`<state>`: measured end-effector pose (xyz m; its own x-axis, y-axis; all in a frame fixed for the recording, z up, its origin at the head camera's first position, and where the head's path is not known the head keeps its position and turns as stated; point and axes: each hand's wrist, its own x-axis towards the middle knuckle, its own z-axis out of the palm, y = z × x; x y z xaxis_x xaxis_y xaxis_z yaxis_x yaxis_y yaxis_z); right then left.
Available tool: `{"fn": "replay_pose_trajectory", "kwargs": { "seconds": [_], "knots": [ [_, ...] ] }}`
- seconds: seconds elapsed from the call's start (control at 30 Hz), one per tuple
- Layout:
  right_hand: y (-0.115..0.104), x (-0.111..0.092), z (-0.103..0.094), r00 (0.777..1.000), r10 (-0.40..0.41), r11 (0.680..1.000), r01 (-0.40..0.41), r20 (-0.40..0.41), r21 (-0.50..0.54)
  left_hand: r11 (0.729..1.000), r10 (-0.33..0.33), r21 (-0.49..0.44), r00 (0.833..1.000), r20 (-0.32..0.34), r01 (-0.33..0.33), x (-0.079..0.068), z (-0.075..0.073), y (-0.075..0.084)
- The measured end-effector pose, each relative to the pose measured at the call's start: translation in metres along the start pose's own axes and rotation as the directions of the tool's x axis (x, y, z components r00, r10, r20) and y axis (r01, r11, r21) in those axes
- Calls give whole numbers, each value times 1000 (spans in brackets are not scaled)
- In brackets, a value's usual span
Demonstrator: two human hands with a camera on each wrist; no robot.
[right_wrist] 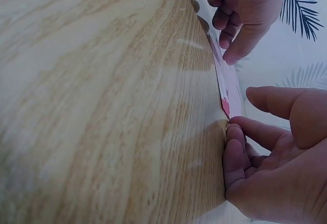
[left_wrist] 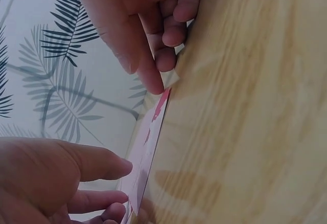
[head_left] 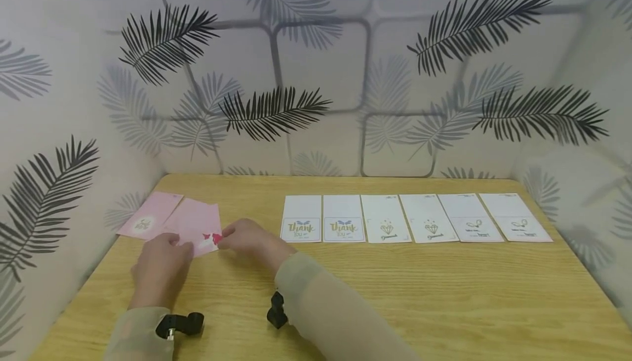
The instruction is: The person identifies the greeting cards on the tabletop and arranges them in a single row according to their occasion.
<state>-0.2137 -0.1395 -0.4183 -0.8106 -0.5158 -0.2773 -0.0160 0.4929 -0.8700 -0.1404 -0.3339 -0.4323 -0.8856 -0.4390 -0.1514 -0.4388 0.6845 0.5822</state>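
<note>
A pink greeting card (head_left: pixel 197 218) with red shapes near its front right corner lies flat on the table at the left. My left hand (head_left: pixel 162 259) is at its front left side, thumb apart from the fingers and fingertips right at the card's edge. My right hand (head_left: pixel 249 240) touches the red-printed corner with its index fingertip; in the right wrist view its thumb (right_wrist: pixel 268 100) is raised off the card. Beside the card, to the left, lies another pink card (head_left: pixel 160 204) with gold lettering in a white patch, partly overlapped.
A row of white cards lies at the right: "Thank You" cards (head_left: pixel 302 207), cards with a gold diamond (head_left: pixel 382 207) and cards with a small gold drawing (head_left: pixel 461 207). Leaf-patterned walls (head_left: pixel 326 152) border the wooden table (head_left: pixel 395 289) at the back and sides.
</note>
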Motion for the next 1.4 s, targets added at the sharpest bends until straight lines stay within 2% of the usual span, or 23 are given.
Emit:
{"fn": "replay_pose_trajectory", "kwargs": {
  "seconds": [0.13,0.3,0.7,0.83,1.0,1.23,1.33,1.4],
  "knots": [
    [1,3,1,1000,6,999,-5,17,-43,999,3,-38,1000,14,-3,1,0,-2],
    [2,5,3,999,5,998,-3,33,-68,997,-21,-75,999,47,24,2,-1,-3],
    [5,5,3,998,-16,997,21,58,-75,1000,7,-29,999,32,-6,5,-2,-2],
    [5,3,2,998,-17,997,22,68,-69,999,-22,-25,999,23,23,6,1,-1],
    [5,3,0,998,-22,997,26,62,-68,999,-26,-18,999,20,27,7,4,2],
    [4,1,-2,998,-25,997,30,59,-78,997,-54,-53,998,44,56,5,1,9],
    [3,0,-3,998,-31,996,36,60,-78,999,-43,-20,999,33,43,4,2,8],
    [3,0,-4,997,-45,996,50,62,-78,999,-32,37,999,17,32,4,3,7]
  ]
}}
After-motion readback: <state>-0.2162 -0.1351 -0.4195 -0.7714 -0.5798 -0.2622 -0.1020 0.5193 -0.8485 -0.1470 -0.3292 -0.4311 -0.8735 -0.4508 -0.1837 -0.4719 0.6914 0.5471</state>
